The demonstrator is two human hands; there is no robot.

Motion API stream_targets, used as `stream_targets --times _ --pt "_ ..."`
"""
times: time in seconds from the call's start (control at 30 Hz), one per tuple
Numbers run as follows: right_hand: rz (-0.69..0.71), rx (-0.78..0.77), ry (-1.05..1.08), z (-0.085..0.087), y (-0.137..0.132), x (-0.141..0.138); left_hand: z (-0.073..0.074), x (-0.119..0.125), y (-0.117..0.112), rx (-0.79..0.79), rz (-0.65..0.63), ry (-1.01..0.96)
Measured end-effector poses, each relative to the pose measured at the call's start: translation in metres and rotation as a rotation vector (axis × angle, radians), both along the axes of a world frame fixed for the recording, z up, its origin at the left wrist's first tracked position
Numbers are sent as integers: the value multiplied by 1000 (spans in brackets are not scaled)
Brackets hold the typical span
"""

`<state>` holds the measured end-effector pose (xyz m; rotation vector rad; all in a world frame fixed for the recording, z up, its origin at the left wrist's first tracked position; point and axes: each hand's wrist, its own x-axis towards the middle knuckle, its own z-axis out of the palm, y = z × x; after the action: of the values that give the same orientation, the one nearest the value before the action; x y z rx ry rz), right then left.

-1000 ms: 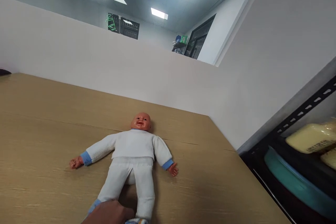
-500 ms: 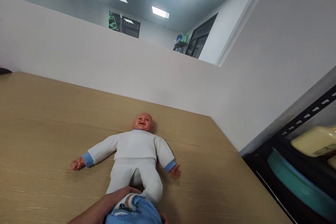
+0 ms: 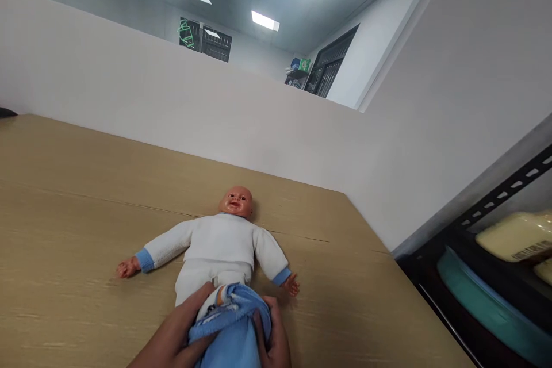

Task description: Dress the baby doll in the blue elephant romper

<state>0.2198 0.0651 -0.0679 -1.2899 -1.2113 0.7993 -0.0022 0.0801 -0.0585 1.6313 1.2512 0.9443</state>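
A baby doll (image 3: pixel 218 241) in a white top and white trousers lies on its back on the wooden table (image 3: pixel 64 184), arms spread, head toward the wall. A bunched blue garment (image 3: pixel 235 328) covers its legs up to about the hips. My left hand (image 3: pixel 176 333) grips the garment's left side, fingers curled round the cloth. On the right side my right hand (image 3: pixel 273 339) holds the same garment, fingers wrapped over its edge. The doll's feet are hidden under the cloth.
A white partition wall (image 3: pixel 172 109) runs along the table's far edge. At the right stands a dark metal shelf (image 3: pixel 495 201) holding a teal round object (image 3: pixel 487 305) and pale yellow packs (image 3: pixel 517 236). The table's right edge lies near the shelf.
The blue garment has come up from the doll's feet to its hips. Both hands have moved forward with it; the right hand is now plainly in view.
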Motion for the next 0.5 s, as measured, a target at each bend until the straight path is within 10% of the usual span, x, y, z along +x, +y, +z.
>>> stream_targets --times 0.5 --pt "95 -327 224 0 43 -4 12 3 32 26 176 23"
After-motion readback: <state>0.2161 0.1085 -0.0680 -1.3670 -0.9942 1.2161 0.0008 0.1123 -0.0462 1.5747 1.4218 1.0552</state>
